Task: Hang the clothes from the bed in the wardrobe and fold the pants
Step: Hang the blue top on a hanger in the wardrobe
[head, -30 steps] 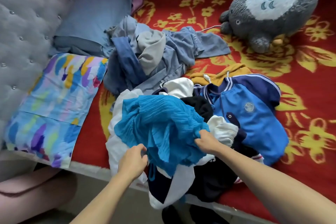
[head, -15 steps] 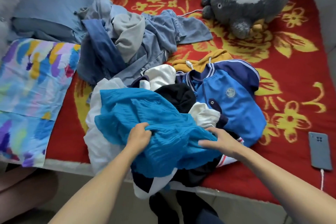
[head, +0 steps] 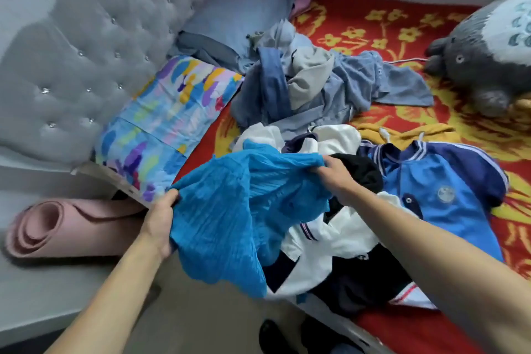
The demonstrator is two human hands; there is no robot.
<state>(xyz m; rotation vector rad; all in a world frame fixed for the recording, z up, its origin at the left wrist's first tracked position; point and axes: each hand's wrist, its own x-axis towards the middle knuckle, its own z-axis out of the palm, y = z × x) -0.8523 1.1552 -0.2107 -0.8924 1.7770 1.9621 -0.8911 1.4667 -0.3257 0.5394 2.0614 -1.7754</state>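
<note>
Red flowered bedding [head: 339,13] lies under a heap of clothes [head: 324,238]. Both hands grasp a crinkled blue garment [head: 230,215]: left hand [head: 159,220] clenching one edge, right hand [head: 334,178] another.

Crinkled matt cloth, blue garment [head: 230,210]; tufted headboard [head: 86,52]

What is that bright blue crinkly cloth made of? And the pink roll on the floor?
The bright blue crinkled garment looks like thin, matte crepe-type fabric: it shows fine wrinkle ridges and drapes softly. The rolled pink mat looks like matte foam or rubber: thick spiral layers show at its end.
</note>
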